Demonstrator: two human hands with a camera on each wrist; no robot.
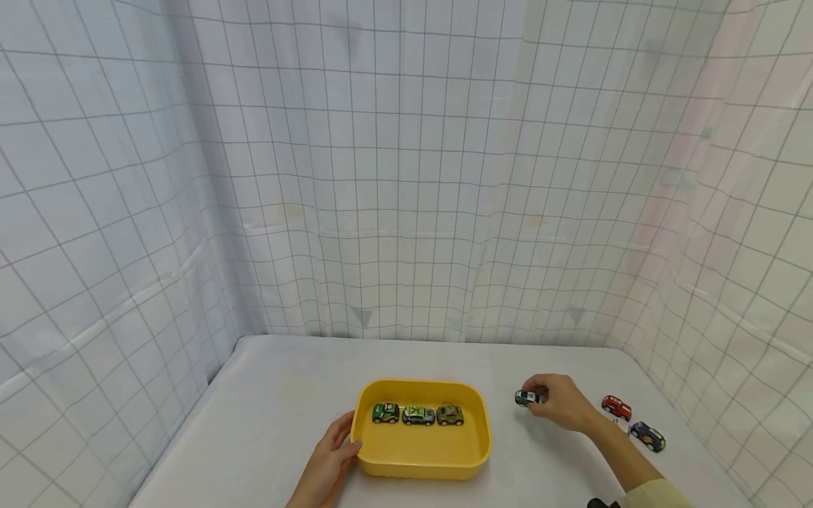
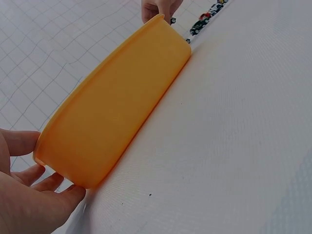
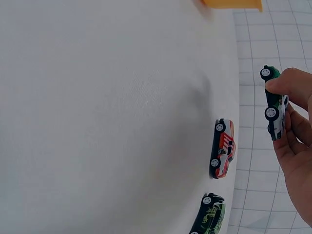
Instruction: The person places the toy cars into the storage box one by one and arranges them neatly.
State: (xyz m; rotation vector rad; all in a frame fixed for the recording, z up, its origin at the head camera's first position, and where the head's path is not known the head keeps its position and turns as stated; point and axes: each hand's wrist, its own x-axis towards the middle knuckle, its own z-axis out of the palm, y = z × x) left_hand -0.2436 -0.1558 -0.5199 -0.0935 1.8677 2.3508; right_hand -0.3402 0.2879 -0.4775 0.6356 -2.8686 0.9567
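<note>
A yellow plastic tray (image 1: 420, 451) stands on the white table, with a green toy car (image 1: 385, 413), a green-and-blue toy car (image 1: 418, 415) and a camouflage-patterned toy car (image 1: 450, 415) lined up inside it. My left hand (image 1: 330, 455) holds the tray's left end, thumb at the rim and fingers against the outer wall. To the right of the tray, my right hand (image 1: 559, 403) pinches a green-and-white toy car (image 3: 274, 105) between thumb and fingers, held above the table.
Beyond the right hand lie a red toy car (image 1: 616, 406) and a dark blue-and-yellow toy car (image 1: 648, 436). A white-and-red car (image 3: 223, 148) shows in the right wrist view. White grid-patterned curtains (image 1: 406, 176) enclose the table on the back and sides.
</note>
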